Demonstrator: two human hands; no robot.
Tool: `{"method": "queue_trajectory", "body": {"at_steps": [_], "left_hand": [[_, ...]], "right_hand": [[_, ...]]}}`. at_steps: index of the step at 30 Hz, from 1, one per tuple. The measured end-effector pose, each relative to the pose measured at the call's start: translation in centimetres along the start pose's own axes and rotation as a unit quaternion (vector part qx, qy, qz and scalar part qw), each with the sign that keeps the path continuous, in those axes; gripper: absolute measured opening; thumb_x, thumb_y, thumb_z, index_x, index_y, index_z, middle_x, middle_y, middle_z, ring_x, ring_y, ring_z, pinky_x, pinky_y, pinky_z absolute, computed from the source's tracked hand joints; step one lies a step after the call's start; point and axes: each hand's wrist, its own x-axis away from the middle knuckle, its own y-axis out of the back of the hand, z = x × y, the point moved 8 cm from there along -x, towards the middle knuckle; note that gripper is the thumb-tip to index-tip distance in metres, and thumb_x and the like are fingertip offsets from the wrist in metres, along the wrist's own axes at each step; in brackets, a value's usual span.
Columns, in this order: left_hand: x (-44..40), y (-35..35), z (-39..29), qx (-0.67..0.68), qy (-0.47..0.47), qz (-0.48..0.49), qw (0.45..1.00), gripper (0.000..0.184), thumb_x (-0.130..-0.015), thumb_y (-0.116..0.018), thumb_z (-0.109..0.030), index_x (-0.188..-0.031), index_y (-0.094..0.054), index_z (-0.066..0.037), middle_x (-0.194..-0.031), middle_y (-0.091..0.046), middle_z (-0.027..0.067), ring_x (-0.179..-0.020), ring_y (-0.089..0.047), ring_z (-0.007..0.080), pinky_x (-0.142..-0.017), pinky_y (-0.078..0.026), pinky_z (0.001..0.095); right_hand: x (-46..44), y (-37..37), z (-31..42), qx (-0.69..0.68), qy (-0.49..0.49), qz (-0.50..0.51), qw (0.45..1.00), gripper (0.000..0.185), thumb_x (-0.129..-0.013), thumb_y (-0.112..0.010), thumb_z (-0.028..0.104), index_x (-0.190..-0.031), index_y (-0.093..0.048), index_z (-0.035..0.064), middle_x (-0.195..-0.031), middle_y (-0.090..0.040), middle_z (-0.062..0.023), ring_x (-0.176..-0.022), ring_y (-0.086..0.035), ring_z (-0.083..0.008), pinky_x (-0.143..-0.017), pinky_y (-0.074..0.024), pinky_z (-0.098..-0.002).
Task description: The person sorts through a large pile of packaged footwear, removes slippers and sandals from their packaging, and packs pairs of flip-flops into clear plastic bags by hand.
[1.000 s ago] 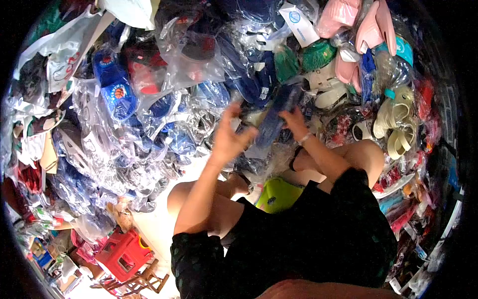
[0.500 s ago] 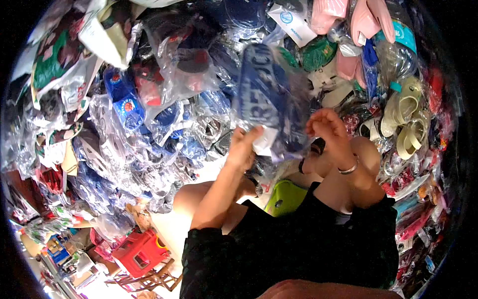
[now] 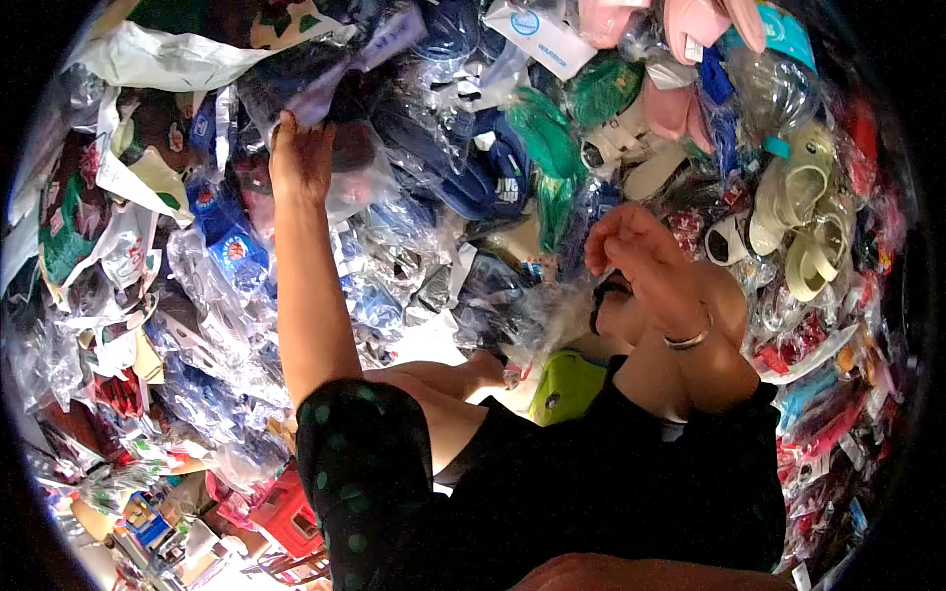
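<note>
My left hand (image 3: 301,158) reaches far forward to the left, fingers closed at the edge of a blurred strip of plastic-wrapped slippers (image 3: 340,79) with faint lettering. Dark and red bagged shoes (image 3: 355,148) lie just beside that hand. Over my bent knee hangs my right hand (image 3: 636,256), its fingers loosely curled and apart, with nothing visible in it. Navy slippers (image 3: 507,172) and green bagged slippers (image 3: 542,128) rest on the pile between the two hands.
Bagged footwear is heaped all around. Cream clogs (image 3: 803,197) and pink clogs (image 3: 685,30) lie right. A white box lid (image 3: 542,37) sits at the top. A lime green item (image 3: 569,387) lies between my legs. A red plastic stool (image 3: 286,514) stands lower left.
My left hand has swung forward and left with the blue slippers, away from in front of me. The right hand has parted from their bag and stays over the knee.
</note>
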Motion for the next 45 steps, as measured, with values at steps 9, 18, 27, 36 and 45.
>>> {"method": "queue_trajectory", "body": {"at_steps": [9, 18, 27, 36, 45], "left_hand": [[17.6, 4.8, 2.2, -0.14, -0.006, 0.009, 0.99, 0.059, -0.087, -0.053, -0.022, -0.135, -0.024, -0.005, -0.132, -0.036, 0.0232, -0.125, -0.034, 0.0334, -0.102, -0.027, 0.0482], [18.0, 10.7, 2.0, -0.069, 0.003, -0.053, 0.996, 0.046, -0.09, -0.048, -0.023, -0.13, -0.033, -0.006, -0.128, -0.044, 0.0171, -0.122, -0.038, 0.0306, -0.1, -0.03, 0.0452], [17.8, 12.8, 2.5, -0.078, 0.02, -0.073, 0.994, 0.044, -0.089, -0.051, -0.021, -0.128, -0.037, -0.005, -0.126, -0.046, 0.0165, -0.119, -0.042, 0.0304, -0.1, -0.031, 0.0453], [17.0, 9.4, 4.3, -0.197, 0.028, -0.065, 0.978, 0.036, -0.088, -0.052, -0.017, -0.121, -0.044, -0.004, -0.117, -0.053, 0.0143, -0.107, -0.052, 0.0248, -0.089, -0.041, 0.0357], [18.7, 5.8, 11.5, -0.364, 0.093, 0.149, 0.915, 0.048, -0.082, -0.063, -0.022, -0.123, -0.045, -0.006, -0.11, -0.055, 0.0121, -0.1, -0.052, 0.0203, -0.086, -0.043, 0.0323]], "right_hand": [[-2.3, 4.1, -9.6, 0.212, -0.088, -0.01, 0.973, 0.018, -0.084, -0.054, 0.015, -0.098, -0.052, 0.0033, -0.082, -0.055, -0.0025, -0.072, -0.052, -0.0117, -0.064, -0.0423, -0.027], [-2.9, 24.3, -31.7, 0.604, -0.349, -0.264, 0.666, 0.084, -0.075, -0.061, 0.05, -0.133, -0.028, -0.0011, -0.134, -0.032, -0.0219, -0.12, -0.037, -0.0347, -0.096, -0.0338, -0.0424], [-5.6, 25.5, -28.5, 0.317, -0.35, -0.417, 0.777, 0.122, -0.057, -0.074, 0.057, -0.139, -0.001, 0.0041, -0.145, -0.009, -0.0173, -0.131, -0.019, -0.0331, -0.105, -0.0254, -0.0469], [-5.8, 22.5, -30.1, 0.379, -0.333, -0.367, 0.782, 0.089, -0.06, -0.079, 0.04, -0.126, -0.038, -0.0025, -0.13, -0.041, -0.021, -0.119, -0.04, -0.0339, -0.097, -0.0365, -0.0447], [-10.1, 12.6, -20.8, 0.341, -0.148, -0.155, 0.915, 0.098, -0.063, -0.074, 0.049, -0.128, -0.029, -0.0085, -0.125, -0.044, -0.0213, -0.11, -0.048, -0.0286, -0.093, -0.039, -0.0404]]}}
